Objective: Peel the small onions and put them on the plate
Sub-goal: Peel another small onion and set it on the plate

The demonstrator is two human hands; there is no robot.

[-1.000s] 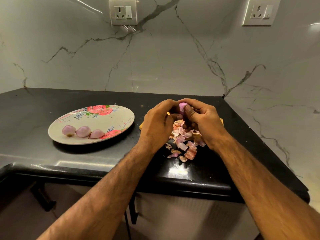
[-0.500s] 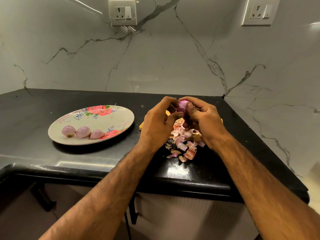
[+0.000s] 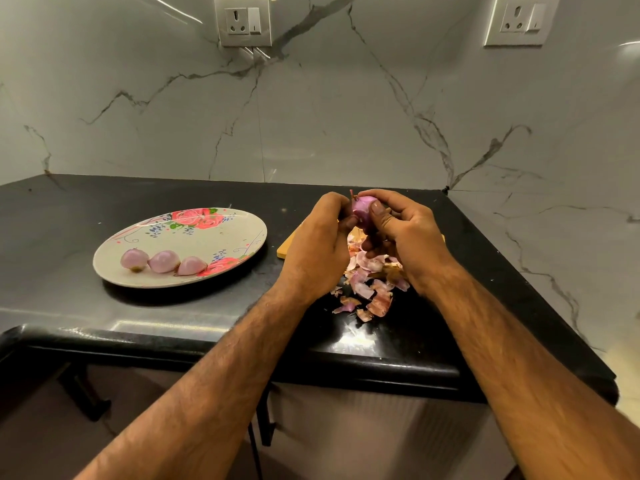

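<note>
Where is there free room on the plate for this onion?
The plate is bare between the three peeled onions along its near rim and its far rim. The black counter behind it is free too. The peel pile to its right is crowded.

Looks like a home kitchen. Shown by polished black counter (image 3: 69,209), veined marble wall (image 3: 311,116), switched socket (image 3: 242,20) at 11 o'clock (floral plate (image 3: 207,244) at 9).

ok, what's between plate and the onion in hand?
Head view: black countertop, the corner of a wooden board, then the left hand gripping the onion.
</note>
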